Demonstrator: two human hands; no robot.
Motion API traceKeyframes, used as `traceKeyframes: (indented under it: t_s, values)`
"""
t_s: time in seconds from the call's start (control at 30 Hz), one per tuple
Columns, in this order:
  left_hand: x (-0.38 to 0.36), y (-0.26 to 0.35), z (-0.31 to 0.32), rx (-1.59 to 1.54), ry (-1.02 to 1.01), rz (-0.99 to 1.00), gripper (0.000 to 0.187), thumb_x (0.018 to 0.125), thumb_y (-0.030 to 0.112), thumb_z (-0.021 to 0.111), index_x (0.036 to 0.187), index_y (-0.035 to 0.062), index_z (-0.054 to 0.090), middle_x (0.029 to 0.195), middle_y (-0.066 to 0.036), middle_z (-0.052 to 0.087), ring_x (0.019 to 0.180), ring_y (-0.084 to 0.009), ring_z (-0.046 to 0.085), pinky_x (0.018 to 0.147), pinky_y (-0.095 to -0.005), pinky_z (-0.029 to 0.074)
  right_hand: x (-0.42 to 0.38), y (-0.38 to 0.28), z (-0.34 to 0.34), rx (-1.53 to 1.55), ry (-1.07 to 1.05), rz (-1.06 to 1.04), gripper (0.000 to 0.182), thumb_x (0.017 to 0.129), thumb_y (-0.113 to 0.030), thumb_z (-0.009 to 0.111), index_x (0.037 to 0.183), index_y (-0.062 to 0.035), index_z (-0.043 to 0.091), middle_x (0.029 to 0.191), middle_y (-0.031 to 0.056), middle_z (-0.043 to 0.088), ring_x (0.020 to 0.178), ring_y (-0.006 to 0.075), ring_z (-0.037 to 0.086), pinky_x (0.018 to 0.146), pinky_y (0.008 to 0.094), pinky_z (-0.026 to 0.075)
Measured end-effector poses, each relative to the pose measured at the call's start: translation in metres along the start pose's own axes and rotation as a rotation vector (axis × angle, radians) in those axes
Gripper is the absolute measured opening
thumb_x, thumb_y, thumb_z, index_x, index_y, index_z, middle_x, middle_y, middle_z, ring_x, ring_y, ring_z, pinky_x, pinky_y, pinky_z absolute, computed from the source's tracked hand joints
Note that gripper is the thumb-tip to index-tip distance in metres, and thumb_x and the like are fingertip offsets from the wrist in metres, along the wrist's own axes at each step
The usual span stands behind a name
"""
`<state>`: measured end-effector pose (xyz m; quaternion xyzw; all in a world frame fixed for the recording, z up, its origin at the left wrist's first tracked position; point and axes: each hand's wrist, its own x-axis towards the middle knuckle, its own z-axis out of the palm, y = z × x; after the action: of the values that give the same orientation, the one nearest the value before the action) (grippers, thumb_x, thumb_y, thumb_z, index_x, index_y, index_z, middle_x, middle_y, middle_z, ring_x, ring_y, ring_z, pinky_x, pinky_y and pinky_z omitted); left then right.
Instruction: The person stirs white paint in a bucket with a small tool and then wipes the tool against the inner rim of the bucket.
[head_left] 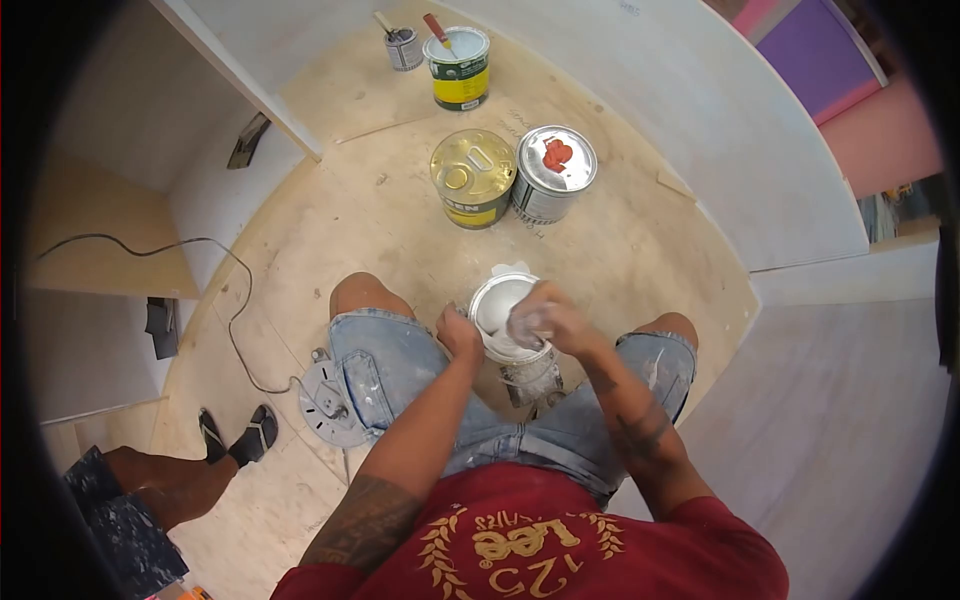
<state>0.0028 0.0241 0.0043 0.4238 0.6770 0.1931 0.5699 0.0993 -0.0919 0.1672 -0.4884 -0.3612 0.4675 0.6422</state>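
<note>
Between my knees stands a white-rimmed bucket (478,300) with white paste or paint inside. My left hand (458,333) is closed on its left rim. Over the right side of the bucket's mouth, my right hand (548,318) has curled fingers smeared with white. Whatever those fingers hold, if anything, is hidden. Below the bucket, close to my shorts, there is a paint-spattered can (532,384), partly covered.
Ahead stand a gold-lidded can (472,168) and a silver can (556,172) with a red smear. Farther off are an open yellow-green tub (460,80) and a small can (403,50), each with a tool. A cable (236,300) crosses the left floor near another person's feet (255,435).
</note>
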Motion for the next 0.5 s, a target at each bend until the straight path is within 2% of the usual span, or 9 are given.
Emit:
traceKeyframes:
  t_s: [0.07, 0.13, 0.17, 0.23, 0.33, 0.37, 0.43, 0.47, 0.5]
  values:
    - [0.006, -0.008, 0.001, 0.000, -0.016, -0.011, 0.049, 0.091, 0.030, 0.046, 0.112, -0.0114, 0.063, 0.118, -0.030, 0.062, 0.108, -0.0416, 0.058, 0.097, -0.0405, 0.041, -0.002, -0.034, 0.002, 0.018, 0.054, -0.039, 0.038, 0.079, -0.027, 0.050, 0.055, 0.0012, 0.048, 0.052, 0.0056, 0.048, 0.047, 0.0142, 0.044, 0.047, 0.0295, 0.033]
    - [0.009, -0.007, 0.002, 0.000, -0.036, -0.010, 0.049, 0.091, 0.030, 0.046, 0.113, -0.0114, 0.063, 0.118, -0.030, 0.062, 0.108, -0.0416, 0.058, 0.098, -0.0405, 0.041, 0.002, -0.046, -0.006, 0.080, -0.031, -0.233, 0.041, 0.083, -0.028, 0.048, 0.056, 0.0026, 0.049, 0.052, 0.0062, 0.049, 0.046, 0.0147, 0.044, 0.046, 0.0300, 0.034]
    - [0.005, -0.002, 0.002, 0.002, -0.027, -0.022, 0.049, 0.091, 0.030, 0.047, 0.114, -0.0111, 0.062, 0.119, -0.030, 0.062, 0.109, -0.0412, 0.058, 0.098, -0.0405, 0.041, 0.002, -0.014, -0.010, 0.082, -0.037, -0.228, 0.041, 0.083, -0.028, 0.048, 0.056, 0.0026, 0.049, 0.052, 0.0062, 0.049, 0.046, 0.0147, 0.044, 0.046, 0.0300, 0.034]
    - [0.000, -0.001, -0.004, -0.001, -0.022, -0.028, 0.049, 0.091, 0.029, 0.048, 0.115, -0.0109, 0.062, 0.120, -0.030, 0.062, 0.110, -0.0407, 0.058, 0.099, -0.0405, 0.041, -0.002, 0.080, -0.018, 0.152, 0.189, -0.130, 0.043, 0.085, -0.029, 0.047, 0.057, 0.0033, 0.051, 0.052, 0.0061, 0.049, 0.045, 0.0150, 0.044, 0.045, 0.0303, 0.034]
    - [0.004, 0.002, 0.001, 0.051, -0.015, -0.026, 0.050, 0.090, 0.029, 0.049, 0.116, -0.0109, 0.062, 0.121, -0.029, 0.061, 0.112, -0.0403, 0.058, 0.100, -0.0404, 0.041, 0.005, 0.085, -0.017, 0.274, 0.352, 0.022, 0.044, 0.086, -0.031, 0.047, 0.059, 0.0039, 0.052, 0.053, 0.0083, 0.050, 0.045, 0.0153, 0.044, 0.044, 0.0298, 0.034]
    - [0.004, -0.002, -0.001, 0.023, -0.025, -0.026, 0.050, 0.090, 0.030, 0.049, 0.116, -0.0107, 0.062, 0.121, -0.029, 0.061, 0.113, -0.0401, 0.058, 0.100, -0.0406, 0.041, 0.004, 0.065, -0.004, 0.278, 0.348, 0.029, 0.044, 0.086, -0.031, 0.047, 0.059, 0.0039, 0.052, 0.053, 0.0083, 0.050, 0.045, 0.0153, 0.044, 0.044, 0.0298, 0.034]
    - [0.007, -0.006, 0.002, -0.002, -0.027, -0.034, 0.050, 0.090, 0.030, 0.049, 0.116, -0.0106, 0.062, 0.121, -0.029, 0.061, 0.113, -0.0398, 0.058, 0.100, -0.0407, 0.040, 0.009, -0.007, 0.030, -0.021, 0.362, -0.073, 0.043, 0.088, -0.029, 0.046, 0.061, 0.0033, 0.053, 0.054, 0.0095, 0.050, 0.045, 0.0158, 0.044, 0.045, 0.0288, 0.035]
    - [0.007, -0.009, 0.004, -0.006, -0.013, -0.009, 0.050, 0.090, 0.031, 0.049, 0.117, -0.0105, 0.061, 0.120, -0.029, 0.061, 0.113, -0.0396, 0.058, 0.101, -0.0407, 0.040, 0.007, -0.014, 0.033, -0.010, 0.361, -0.056, 0.043, 0.088, -0.029, 0.046, 0.061, 0.0033, 0.053, 0.054, 0.0095, 0.050, 0.045, 0.0158, 0.044, 0.045, 0.0288, 0.035]
    - [0.007, -0.011, 0.003, -0.007, -0.001, 0.018, 0.051, 0.090, 0.031, 0.049, 0.117, -0.0103, 0.061, 0.120, -0.029, 0.062, 0.113, -0.0394, 0.058, 0.101, -0.0407, 0.040, 0.004, -0.018, 0.036, 0.002, 0.413, -0.181, 0.042, 0.088, -0.028, 0.046, 0.061, 0.0030, 0.053, 0.055, 0.0098, 0.050, 0.045, 0.0160, 0.044, 0.045, 0.0288, 0.035]
